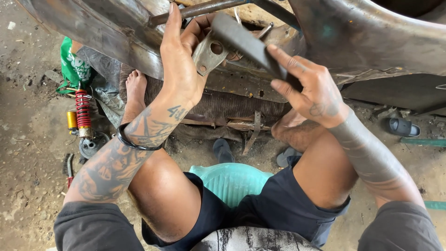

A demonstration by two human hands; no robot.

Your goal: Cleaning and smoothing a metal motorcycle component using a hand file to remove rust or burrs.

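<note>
Two hands work: left hand (179, 60) grips rigid grey drilled steel bracket (209, 55); at 3 o'clock, right hand (311, 90) pinches stiff, likely heavy dark flat bar (246, 42).

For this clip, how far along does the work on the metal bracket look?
Done: nothing reads as finished; the bracket shows bare, dull metal with open holes. In hand: the left hand grips the bracket against the rusty metal body, while the right hand lays a dark flat block against it. Left: a red spring shock lies unattached on the ground.
</note>
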